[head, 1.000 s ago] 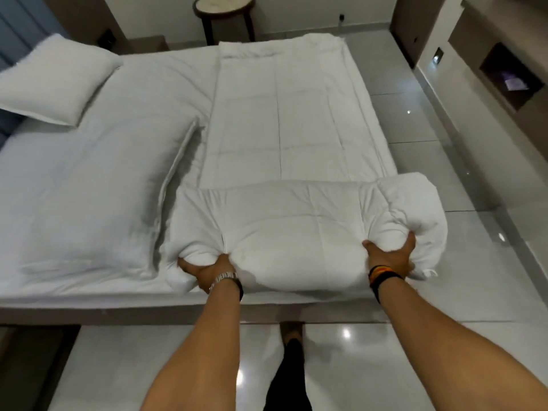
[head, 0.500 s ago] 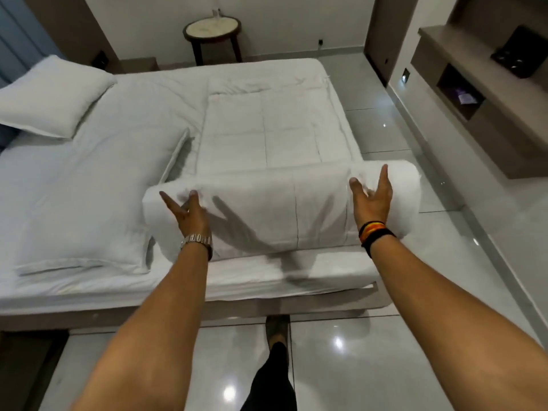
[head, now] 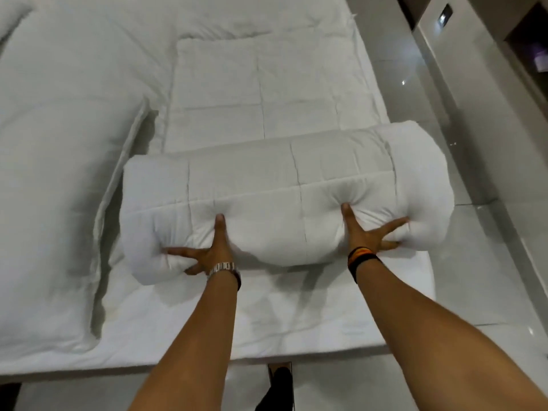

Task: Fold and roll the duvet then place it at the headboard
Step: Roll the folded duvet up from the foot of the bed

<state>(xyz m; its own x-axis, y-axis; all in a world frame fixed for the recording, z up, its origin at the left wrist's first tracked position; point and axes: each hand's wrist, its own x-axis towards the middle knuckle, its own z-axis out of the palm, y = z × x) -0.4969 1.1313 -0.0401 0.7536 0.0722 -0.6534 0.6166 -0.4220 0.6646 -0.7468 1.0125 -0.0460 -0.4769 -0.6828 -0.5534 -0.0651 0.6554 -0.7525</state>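
at the far left a long white pillow [head: 56, 185] lay on the bed [head: 296, 310], its right edge just beside the roll. next came our left hand [head: 209, 253], a metal watch [head: 224, 266] at the wrist, fingers spread wide and pressed flat into the near face of the duvet [head: 284, 185], thumb pointing up, nothing gripped. the duvet sat as a thick white roll across the bed near its foot, with its unrolled part lying flat beyond it toward the far end. further right our right hand [head: 367, 235], with dark and orange bands [head: 363, 256] on the wrist, was likewise splayed and pushing into the roll, denting it. the roll's right end overhung the bed's side, above the glossy tiled floor [head: 486, 262].
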